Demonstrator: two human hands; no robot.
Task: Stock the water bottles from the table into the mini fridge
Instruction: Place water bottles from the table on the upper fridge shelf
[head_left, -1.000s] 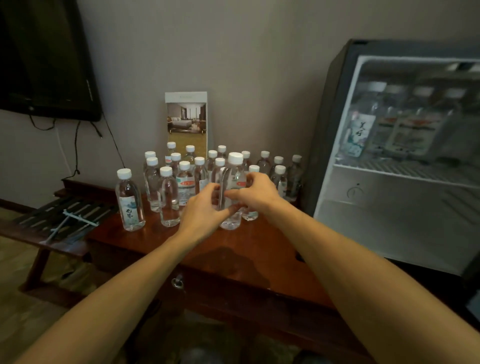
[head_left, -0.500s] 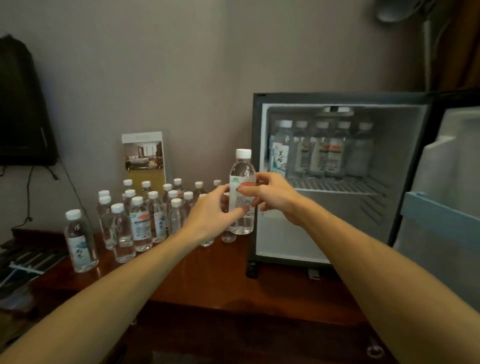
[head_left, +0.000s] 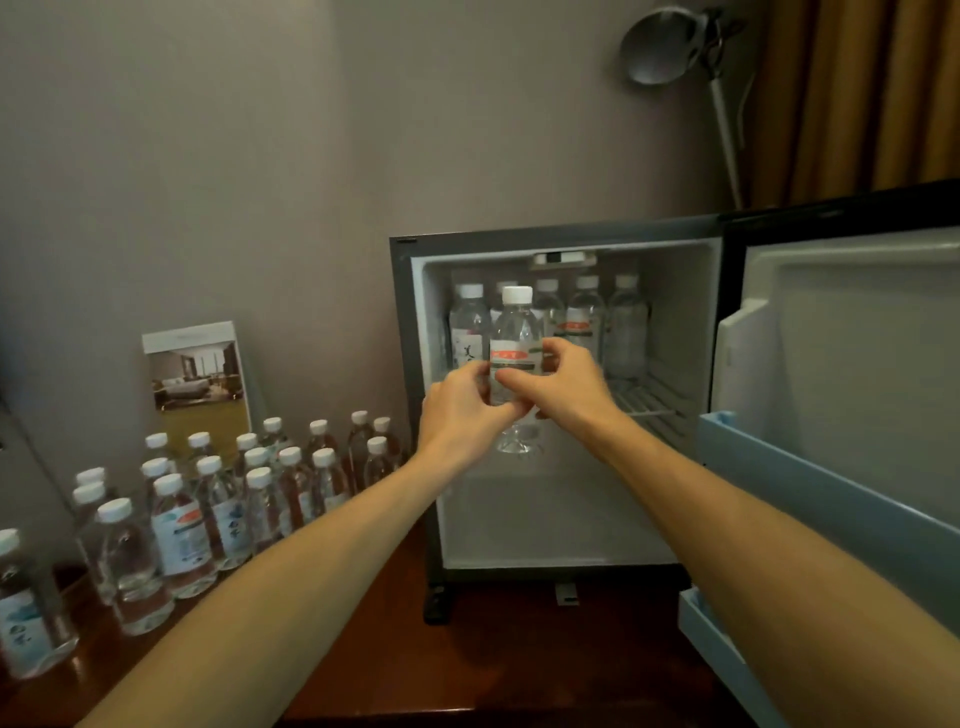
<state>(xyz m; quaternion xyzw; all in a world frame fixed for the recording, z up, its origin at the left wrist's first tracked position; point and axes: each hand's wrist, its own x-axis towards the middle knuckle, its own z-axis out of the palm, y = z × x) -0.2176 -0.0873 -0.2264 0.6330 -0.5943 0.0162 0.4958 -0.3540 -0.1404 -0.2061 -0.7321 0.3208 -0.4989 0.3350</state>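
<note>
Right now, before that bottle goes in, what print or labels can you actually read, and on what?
No text can be read.
Clear plastic bottle held by left hand and right hand: red-banded label, print blurred.
Bottles on the wire upper shelf of the grey mini fridge: dark brush-like characters, unreadable.
White-capped bottles on the wooden table: blue marks, too small.
Upright photo card: header too faint.

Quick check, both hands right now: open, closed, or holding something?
Left hand: closed on the water bottle, held upright before the open mini fridge.
Right hand: closed on the same bottle.
</note>
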